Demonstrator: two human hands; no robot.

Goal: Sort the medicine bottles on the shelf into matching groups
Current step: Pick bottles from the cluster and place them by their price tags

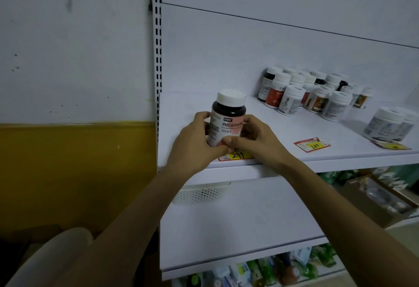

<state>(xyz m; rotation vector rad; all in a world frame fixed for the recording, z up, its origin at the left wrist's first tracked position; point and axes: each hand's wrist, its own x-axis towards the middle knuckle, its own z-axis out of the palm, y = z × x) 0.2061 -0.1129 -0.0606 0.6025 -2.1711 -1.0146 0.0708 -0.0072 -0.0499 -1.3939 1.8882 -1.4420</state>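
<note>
Dark bottle (pixel 227 119), white cap, pink label: upright over the front left of the white shelf (pixel 294 125), base hidden. Left hand (pixel 195 141) and right hand (pixel 256 138): both curled round its lower body, thumbs on the label. Mixed bottles (pixel 313 96): clustered at the shelf's back right.

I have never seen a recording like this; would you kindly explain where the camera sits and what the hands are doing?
There is no machine here: a person wears one camera on the head, looking forward and down at their own bare hands. The left hand and right hand together grip a dark bottle with a white cap and pink label at the front of a white shelf. Further right stands a mixed cluster of bottles, with price tags lying near the shelf's edge.
</note>
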